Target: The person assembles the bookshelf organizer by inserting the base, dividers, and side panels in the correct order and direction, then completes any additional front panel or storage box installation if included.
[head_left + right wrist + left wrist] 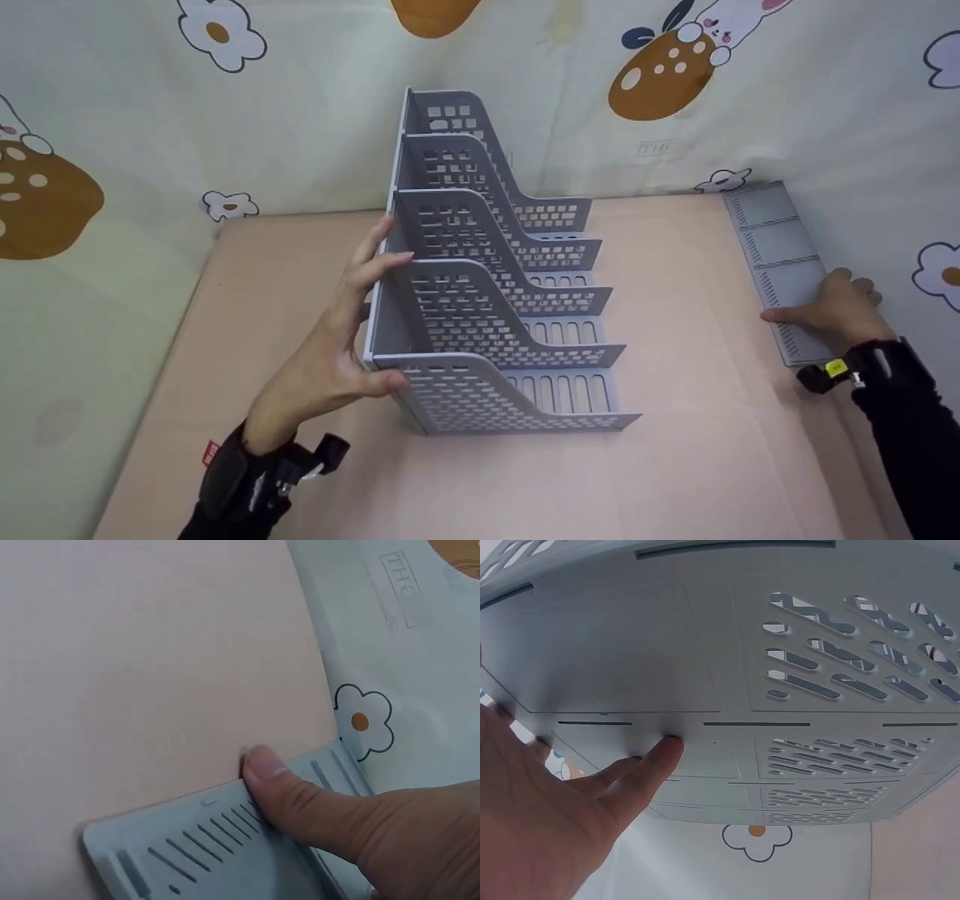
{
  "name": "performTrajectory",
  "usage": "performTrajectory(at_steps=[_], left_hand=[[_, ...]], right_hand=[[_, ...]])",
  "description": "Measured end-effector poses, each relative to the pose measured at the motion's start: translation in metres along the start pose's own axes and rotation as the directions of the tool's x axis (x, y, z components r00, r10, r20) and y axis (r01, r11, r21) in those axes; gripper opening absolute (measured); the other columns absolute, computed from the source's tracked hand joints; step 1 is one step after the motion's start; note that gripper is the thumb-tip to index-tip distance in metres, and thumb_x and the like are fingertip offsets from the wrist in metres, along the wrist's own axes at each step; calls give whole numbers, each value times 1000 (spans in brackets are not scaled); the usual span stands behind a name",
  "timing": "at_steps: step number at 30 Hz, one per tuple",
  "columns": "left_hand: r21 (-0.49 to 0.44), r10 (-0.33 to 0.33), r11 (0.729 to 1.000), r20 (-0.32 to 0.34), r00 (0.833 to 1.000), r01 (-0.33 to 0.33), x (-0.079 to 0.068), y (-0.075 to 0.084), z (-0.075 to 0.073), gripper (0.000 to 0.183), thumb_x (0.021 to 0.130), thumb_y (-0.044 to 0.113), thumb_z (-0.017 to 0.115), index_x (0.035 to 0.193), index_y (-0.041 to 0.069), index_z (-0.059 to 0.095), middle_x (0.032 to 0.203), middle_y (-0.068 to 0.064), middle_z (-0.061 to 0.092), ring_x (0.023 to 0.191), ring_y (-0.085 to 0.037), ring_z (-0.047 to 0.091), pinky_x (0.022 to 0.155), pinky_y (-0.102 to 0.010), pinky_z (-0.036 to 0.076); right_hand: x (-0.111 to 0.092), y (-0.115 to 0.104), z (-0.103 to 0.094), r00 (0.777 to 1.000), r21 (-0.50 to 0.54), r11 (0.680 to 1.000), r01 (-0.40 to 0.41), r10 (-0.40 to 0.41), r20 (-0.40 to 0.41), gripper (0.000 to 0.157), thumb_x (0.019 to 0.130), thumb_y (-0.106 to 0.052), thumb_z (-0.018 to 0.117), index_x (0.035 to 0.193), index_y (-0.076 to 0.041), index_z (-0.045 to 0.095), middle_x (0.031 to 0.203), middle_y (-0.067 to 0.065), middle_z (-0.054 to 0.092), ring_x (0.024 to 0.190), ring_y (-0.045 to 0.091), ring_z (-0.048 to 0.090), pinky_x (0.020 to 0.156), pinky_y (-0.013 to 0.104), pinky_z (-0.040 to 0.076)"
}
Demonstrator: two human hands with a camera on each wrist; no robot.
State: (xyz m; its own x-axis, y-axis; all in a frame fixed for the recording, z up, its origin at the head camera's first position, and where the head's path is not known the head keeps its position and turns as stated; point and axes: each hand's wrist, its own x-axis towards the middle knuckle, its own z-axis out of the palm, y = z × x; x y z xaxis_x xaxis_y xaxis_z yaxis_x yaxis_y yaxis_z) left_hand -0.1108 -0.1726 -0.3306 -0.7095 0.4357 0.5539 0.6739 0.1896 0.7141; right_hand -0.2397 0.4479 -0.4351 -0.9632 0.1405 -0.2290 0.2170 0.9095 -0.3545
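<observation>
A grey plastic file organizer [480,300] with several upright perforated dividers stands in the middle of the table. My left hand [326,367] grips its tall left-hand edge, with the thumb by the near divider and fingertips over the rim. From the left wrist view, fingers [641,780] lie against the organizer's slotted outer panel [705,675]. Over on the right, a long flat grey panel [784,259] with short slots lies along the table edge. My right hand [847,311] holds it across its width, thumb [289,791] at one long edge; the other fingers are hidden in the right wrist view.
A pinkish table cover [697,457] lies beneath both things. Behind and beside the table hangs a pale cloth [322,127] printed with flowers and rabbits. A small red tag [211,452] shows beside the left sleeve.
</observation>
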Motion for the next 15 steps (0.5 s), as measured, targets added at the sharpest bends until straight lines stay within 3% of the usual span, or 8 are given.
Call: performTrajectory(at_steps=[4,7,10,12,15], left_hand=[[-15,6,1000,-7,1000,-6,0,-2,2,101,79,65,77,153,10,33,168,-10,1,150,-40,10,99,-65,42],[-21,12,1000,-17,1000,-13,0,-4,2,101,79,64,77,152,9,33,168,-10,1,150,-40,10,99,-65,43],[-24,20,1000,-26,999,-20,0,-5,3,100,79,63,77,152,9,34,168,-11,2,150,-40,9,101,-66,40],[-23,23,999,-30,999,-24,0,-6,3,100,79,63,77,151,8,34,168,-11,3,150,-39,8,103,-66,38],[-21,27,999,-37,999,-28,0,-7,4,99,80,64,76,151,8,35,168,-11,4,151,-38,7,107,-67,32]], right_hand=[[-5,-7,-2,995,108,993,38,-48,90,117,76,-51,87,122,29,16,102,42,36,92,52,45,77,57,47],[-11,-16,-3,978,194,975,108,-140,158,98,95,-43,71,130,29,14,114,45,40,104,53,51,87,59,47],[-18,-26,-3,943,287,938,193,-258,211,71,109,-29,48,137,28,16,127,47,39,118,55,48,96,58,44],[-23,-34,-1,916,332,913,235,-323,239,61,111,-23,40,139,27,19,130,47,41,121,55,48,95,52,47],[-31,-47,3,898,320,899,299,-379,225,56,110,-17,45,138,28,26,127,47,48,116,53,55,89,45,54]])
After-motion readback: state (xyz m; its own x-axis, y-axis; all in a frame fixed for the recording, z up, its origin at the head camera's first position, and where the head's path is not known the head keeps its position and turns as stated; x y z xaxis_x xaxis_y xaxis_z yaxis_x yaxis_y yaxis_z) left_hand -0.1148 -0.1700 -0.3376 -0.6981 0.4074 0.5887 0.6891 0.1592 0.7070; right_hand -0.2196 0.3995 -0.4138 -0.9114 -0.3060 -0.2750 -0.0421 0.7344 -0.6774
